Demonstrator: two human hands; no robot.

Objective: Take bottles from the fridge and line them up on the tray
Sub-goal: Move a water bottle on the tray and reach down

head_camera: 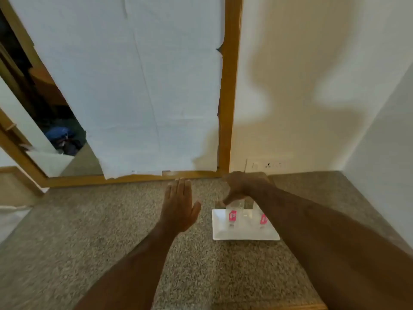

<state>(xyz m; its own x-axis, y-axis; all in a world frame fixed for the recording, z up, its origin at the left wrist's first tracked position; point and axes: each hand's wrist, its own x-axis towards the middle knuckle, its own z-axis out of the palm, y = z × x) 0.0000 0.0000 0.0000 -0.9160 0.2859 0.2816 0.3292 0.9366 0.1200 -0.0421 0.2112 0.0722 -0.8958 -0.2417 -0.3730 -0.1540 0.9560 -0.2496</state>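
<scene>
A white rectangular tray (pixel 220 233) lies on the speckled granite counter (pixel 100 231), right of centre. Two clear bottles with pink labels stand on it, one on the left (pixel 232 217) and one on the right (pixel 263 219), partly behind my right forearm. My right hand (pixel 241 186) hangs over the tray's far side, fingers curled down around the top of a clear bottle (pixel 240 203); blur hides the exact grip. My left hand (pixel 178 204) is flat and open, fingers together, hovering just left of the tray and holding nothing. No fridge is in view.
A wood-framed mirror (pixel 225 108) covered with white paper stands along the counter's back edge. A cream wall with a switch plate (pixel 268 164) is behind the tray. A white wall (pixel 384 142) bounds the counter on the right.
</scene>
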